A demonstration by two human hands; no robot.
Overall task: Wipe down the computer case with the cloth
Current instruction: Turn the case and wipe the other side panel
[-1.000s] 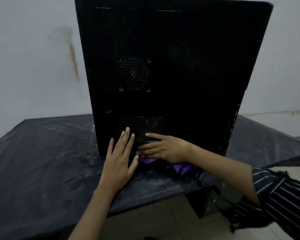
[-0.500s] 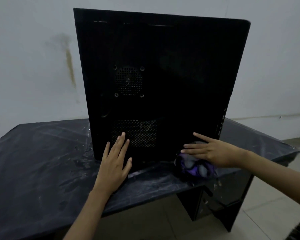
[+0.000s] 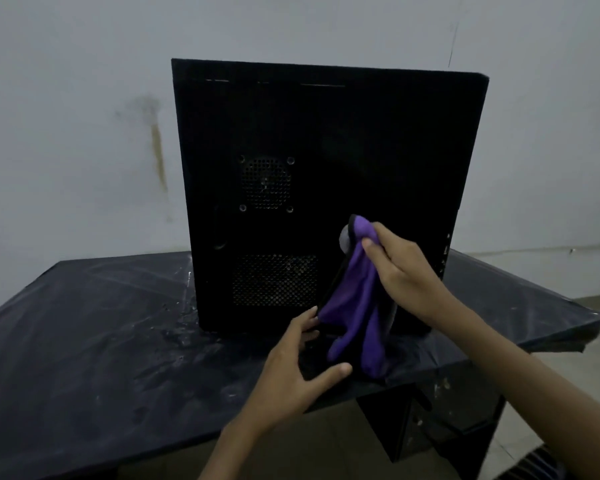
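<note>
Black-covered table (image 3: 84,341) bears tall black metal computer case (image 3: 326,150); right hand (image 3: 406,271) has lifted purple cloth (image 3: 357,306) at five o'clock, left hand (image 3: 291,372) pinching its hem, readying wiping.

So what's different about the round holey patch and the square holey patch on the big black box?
The round vent sits higher on the computer case; the rectangular vent sits low, near the table. The round vent is smaller and has four screws at its corners; the rectangular vent is wider, with none visible. Both are grids of small holes in the same black panel, left of the cloth.
</note>
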